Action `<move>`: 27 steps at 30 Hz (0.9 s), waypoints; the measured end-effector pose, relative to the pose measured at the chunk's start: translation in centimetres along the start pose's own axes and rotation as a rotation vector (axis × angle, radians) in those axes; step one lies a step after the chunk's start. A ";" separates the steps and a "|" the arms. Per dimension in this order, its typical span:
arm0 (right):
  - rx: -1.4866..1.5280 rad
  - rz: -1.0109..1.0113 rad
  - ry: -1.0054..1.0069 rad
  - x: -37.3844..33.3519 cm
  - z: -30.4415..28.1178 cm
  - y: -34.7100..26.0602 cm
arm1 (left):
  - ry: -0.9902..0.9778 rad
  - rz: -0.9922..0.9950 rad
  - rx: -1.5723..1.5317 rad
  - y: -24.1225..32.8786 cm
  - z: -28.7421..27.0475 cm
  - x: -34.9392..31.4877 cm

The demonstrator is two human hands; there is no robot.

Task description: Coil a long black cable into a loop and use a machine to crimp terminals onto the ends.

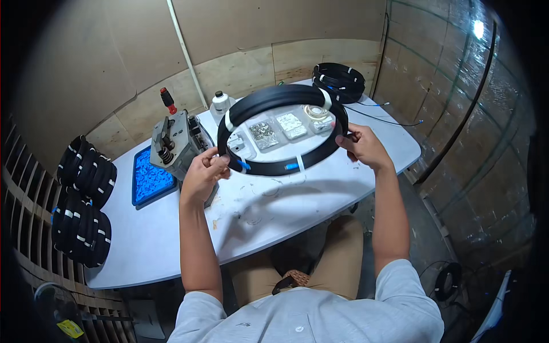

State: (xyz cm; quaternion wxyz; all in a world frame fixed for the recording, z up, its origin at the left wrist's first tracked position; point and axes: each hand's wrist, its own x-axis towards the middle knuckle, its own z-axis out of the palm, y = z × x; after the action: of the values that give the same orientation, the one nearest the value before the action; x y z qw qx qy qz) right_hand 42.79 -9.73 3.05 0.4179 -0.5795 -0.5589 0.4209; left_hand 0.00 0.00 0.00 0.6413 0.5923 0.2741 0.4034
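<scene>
Above the white, smooth tabletop [320, 200]: a black, round cable coil [264, 100], with the left hand [207, 171] at its left side and the right hand [364, 150] at its right. Seen through the coil, on the tabletop: two clear, rectangular plastic boxes [268, 149] side by side; to their right, a round, cream-coloured roll [316, 112]. Left of the coil: a grey, blocky metal machine [182, 143]; to its left, a blue, rectangular tray [154, 198] containing small blue pieces [151, 176]. Behind the machine, to its right: a white, round bottle [220, 103]. Far left: two black, round cable bundles [83, 231], one behind the other. Right rear: black, ring-shaped cable coils [354, 91].
</scene>
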 end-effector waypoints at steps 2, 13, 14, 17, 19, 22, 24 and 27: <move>-0.239 -0.170 0.090 1.2 -0.7 1.4 | 0.112 -0.053 0.222 -0.2 -0.2 0.7; 0.661 -0.307 0.275 2.0 7.9 1.5 | 0.396 0.125 -0.255 -2.3 6.0 2.4; 0.662 -0.310 0.276 2.1 8.0 1.6 | 0.405 0.135 -0.265 -2.3 6.0 2.3; 0.653 -0.383 0.272 2.7 7.6 2.9 | 0.397 0.160 -0.264 -1.9 6.9 1.9; 0.678 -0.439 0.220 3.3 7.1 3.5 | 0.389 0.264 -0.178 -1.4 7.6 1.5; 0.732 -0.396 0.236 3.4 7.0 3.9 | 0.328 0.293 -0.159 -1.2 7.7 1.0; 0.765 -0.376 0.249 3.1 7.2 3.5 | 0.315 0.304 -0.237 -1.0 7.7 0.9; 0.709 -0.338 0.313 1.7 7.2 1.4 | 0.297 0.340 -0.343 -0.5 8.3 0.4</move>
State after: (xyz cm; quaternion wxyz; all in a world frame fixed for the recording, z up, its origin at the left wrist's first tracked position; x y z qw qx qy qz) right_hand 36.35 -7.94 -0.41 0.7345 -0.3569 -0.3965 0.4194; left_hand 7.20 -4.16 0.76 0.6079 0.4470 0.1895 0.6283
